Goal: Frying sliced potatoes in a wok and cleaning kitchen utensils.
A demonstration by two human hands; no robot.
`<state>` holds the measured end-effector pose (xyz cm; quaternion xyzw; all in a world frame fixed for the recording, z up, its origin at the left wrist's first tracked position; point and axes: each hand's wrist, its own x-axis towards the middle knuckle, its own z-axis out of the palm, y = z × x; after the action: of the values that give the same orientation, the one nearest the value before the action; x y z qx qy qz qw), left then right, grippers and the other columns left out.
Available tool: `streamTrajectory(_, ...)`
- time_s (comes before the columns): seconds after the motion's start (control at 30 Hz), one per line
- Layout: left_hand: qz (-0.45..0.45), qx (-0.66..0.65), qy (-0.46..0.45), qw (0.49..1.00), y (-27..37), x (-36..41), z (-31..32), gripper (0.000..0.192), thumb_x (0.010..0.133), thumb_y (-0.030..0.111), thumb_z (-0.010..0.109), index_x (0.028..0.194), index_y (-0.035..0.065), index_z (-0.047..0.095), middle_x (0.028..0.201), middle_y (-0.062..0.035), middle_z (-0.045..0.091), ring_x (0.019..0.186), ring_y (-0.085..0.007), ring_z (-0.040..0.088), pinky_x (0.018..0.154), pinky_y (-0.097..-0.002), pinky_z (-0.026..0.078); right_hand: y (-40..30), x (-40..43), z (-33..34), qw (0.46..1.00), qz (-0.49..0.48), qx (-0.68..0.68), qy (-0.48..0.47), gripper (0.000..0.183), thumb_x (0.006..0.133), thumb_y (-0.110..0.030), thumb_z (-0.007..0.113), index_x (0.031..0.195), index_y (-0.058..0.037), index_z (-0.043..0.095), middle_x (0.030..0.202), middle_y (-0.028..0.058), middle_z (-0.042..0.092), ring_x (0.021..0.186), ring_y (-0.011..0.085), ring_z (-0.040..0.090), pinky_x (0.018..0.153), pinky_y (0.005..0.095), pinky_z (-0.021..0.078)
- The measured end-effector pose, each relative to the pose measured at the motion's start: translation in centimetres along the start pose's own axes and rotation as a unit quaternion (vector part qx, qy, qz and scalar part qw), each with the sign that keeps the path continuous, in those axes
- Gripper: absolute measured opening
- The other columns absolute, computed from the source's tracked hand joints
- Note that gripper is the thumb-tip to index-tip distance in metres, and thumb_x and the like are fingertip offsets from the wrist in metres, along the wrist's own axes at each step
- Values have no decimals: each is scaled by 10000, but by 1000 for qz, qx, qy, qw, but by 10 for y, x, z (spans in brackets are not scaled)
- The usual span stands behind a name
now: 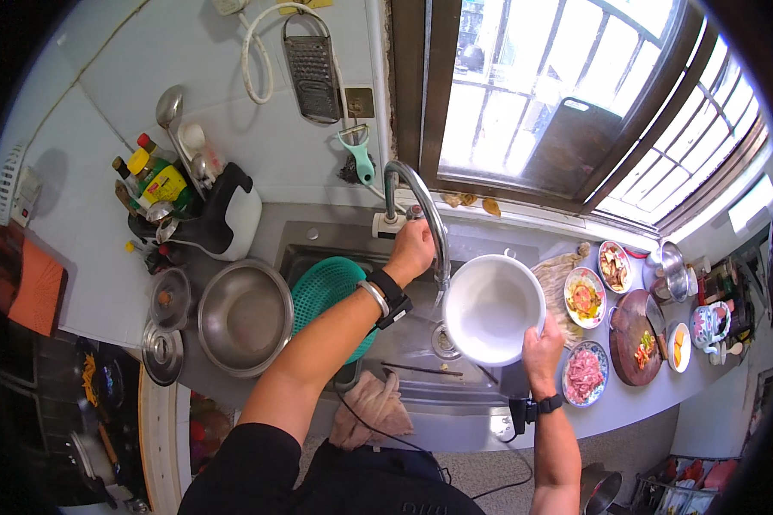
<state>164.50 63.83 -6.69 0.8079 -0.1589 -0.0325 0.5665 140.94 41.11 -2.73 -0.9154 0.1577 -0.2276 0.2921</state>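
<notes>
My left hand (413, 248) reaches to the base of the curved metal tap (438, 232), its fingers on the tap handle (415, 212). With my right hand (543, 347) I grip the rim of a white bowl (493, 309), which is tilted so that its bare inside shows. The bowl is held over the right part of the steel sink (406, 386), beside the tap's spout. Under my left forearm sits a green plastic colander (325, 290), partly hidden. A dark chopstick (422, 369) lies in the sink near the drain (446, 341).
A steel basin (246, 318) stands left of the sink, and a cloth (370, 412) hangs over its front edge. To the right are a plate of sliced raw meat (585, 373), a round chopping board (625, 335) with a cleaver (656, 325), and dishes of food (583, 297).
</notes>
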Motion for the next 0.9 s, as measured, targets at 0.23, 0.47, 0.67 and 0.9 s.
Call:
streamTrajectory(0.23,5,63,-94,994,27,4,-17,294,832,24,560,1103,-82,600,829,-56,641,743,-98,585,653,-234,454,5,-40,31,898,305,294,-118,184,710,27,514,852,67,624,750,67,639,666,116,594,614,255,486)
streamTrajectory(0.47,6,-27,-114,993,9,28,-7,364,844,-4,565,1205,-41,554,974,-75,648,881,-132,608,804,-250,490,3,-54,55,835,347,395,-163,240,716,43,552,946,75,615,803,79,638,657,128,597,604,249,486)
streamTrajectory(0.67,6,-67,-119,991,12,24,-10,412,848,26,561,1252,-37,514,1041,-106,638,913,-158,611,823,-259,488,1,-56,57,822,356,402,-189,229,731,40,571,955,71,610,815,79,639,651,131,599,597,249,487)
streamTrajectory(0.9,0,-8,-127,992,15,29,-9,432,846,16,554,1271,-35,497,1047,-120,635,912,-170,613,801,-267,498,9,-61,68,829,349,401,-177,216,732,45,572,943,67,610,810,78,638,636,130,596,578,248,482)
